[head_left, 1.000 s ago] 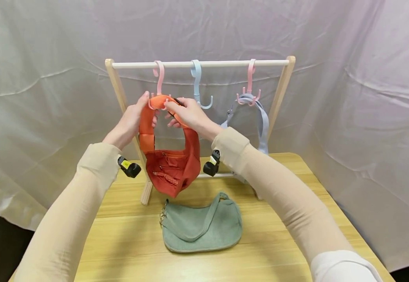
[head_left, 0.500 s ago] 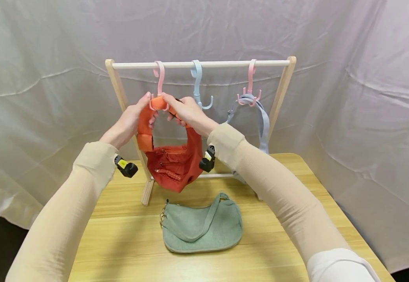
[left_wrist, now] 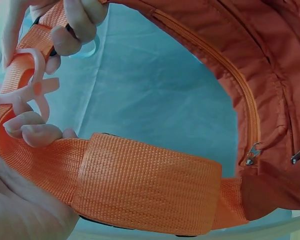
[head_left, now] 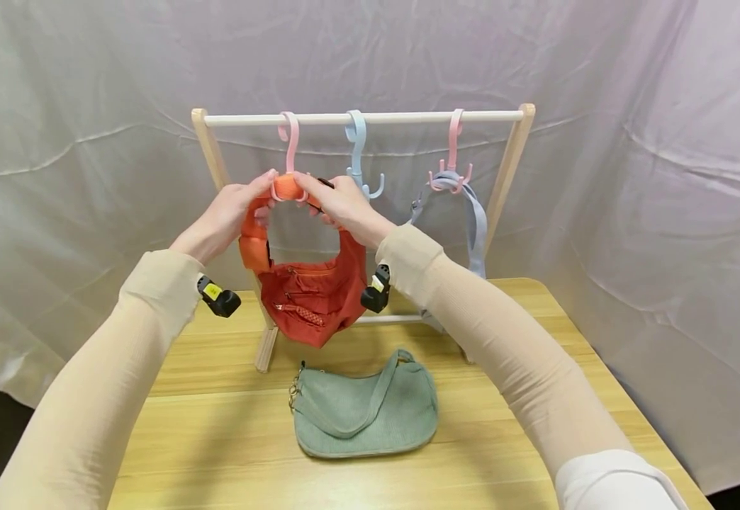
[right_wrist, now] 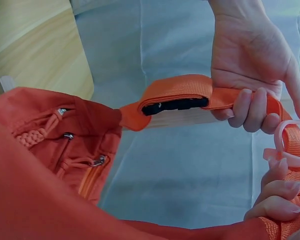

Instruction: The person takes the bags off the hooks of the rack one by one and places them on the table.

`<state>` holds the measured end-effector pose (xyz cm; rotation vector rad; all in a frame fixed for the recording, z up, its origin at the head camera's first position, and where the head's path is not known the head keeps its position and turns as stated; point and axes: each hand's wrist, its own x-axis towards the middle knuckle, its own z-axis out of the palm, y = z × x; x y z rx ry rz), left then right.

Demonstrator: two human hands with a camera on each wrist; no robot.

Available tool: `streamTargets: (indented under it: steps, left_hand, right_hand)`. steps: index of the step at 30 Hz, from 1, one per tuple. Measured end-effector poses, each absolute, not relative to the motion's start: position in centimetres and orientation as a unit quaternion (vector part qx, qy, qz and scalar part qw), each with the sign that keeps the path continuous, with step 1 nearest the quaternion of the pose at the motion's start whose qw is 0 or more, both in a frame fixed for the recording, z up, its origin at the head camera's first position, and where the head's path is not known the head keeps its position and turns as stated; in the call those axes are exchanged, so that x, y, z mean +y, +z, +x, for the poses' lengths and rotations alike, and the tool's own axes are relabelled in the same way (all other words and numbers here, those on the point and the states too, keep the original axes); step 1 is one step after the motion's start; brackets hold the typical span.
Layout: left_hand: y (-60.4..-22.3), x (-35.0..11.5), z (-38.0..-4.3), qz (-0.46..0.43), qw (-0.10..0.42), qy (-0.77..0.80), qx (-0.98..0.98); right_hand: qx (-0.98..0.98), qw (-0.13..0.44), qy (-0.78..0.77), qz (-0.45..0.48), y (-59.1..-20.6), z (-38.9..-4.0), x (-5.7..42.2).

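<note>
A red bag (head_left: pixel 312 304) with zipped pockets hangs by its orange strap (left_wrist: pixel 150 185) at the left of the rack. The top of the strap lies across the prongs of a pink hook (head_left: pixel 292 142). My left hand (head_left: pixel 226 212) grips the strap just left of the prongs, its fingers curled around the webbing in the left wrist view. On the other side of the hook, my right hand (head_left: pixel 347 205) holds the strap near a black slider, thumb on top. Below them a green shoulder bag (head_left: pixel 370 411) lies on the table.
The rack's white rail (head_left: pixel 402 118) also carries a blue hook (head_left: pixel 356 142) in the middle and another pink hook (head_left: pixel 453 142) on the right. From that one hangs a pale blue strap (head_left: pixel 475 227), partly behind my right arm. Grey curtains (head_left: pixel 121 71) surround the wooden table (head_left: pixel 217 404).
My left hand has shifted left, drawing the strap's wide folded section outward. My right thumb has moved slightly up and left toward the hook, and the red bag's bottom has risen a little.
</note>
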<state>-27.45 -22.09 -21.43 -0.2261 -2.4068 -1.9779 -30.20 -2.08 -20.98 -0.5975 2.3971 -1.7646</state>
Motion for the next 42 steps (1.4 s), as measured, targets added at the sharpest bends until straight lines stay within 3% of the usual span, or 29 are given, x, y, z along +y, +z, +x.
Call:
streamTargets:
  steps: [13, 27, 42]
  left_hand:
    - [-20.2, -22.8, -27.0, -0.084, 0.001, -0.591, -0.802]
    - [-19.4, -23.3, -26.6, -0.06, 0.073, -0.493, -0.865]
    - [-18.6, -23.4, -26.6, -0.068, 0.088, -0.468, -0.876]
  right_hand:
    - [0.782, 0.036, -0.594, -0.186, -20.9, -30.2, -2.2]
    - [0.79, 0.024, -0.58, -0.199, -20.3, -30.1, -2.2]
    - [0.743, 0.131, -0.634, -0.172, -18.8, -30.1, -2.1]
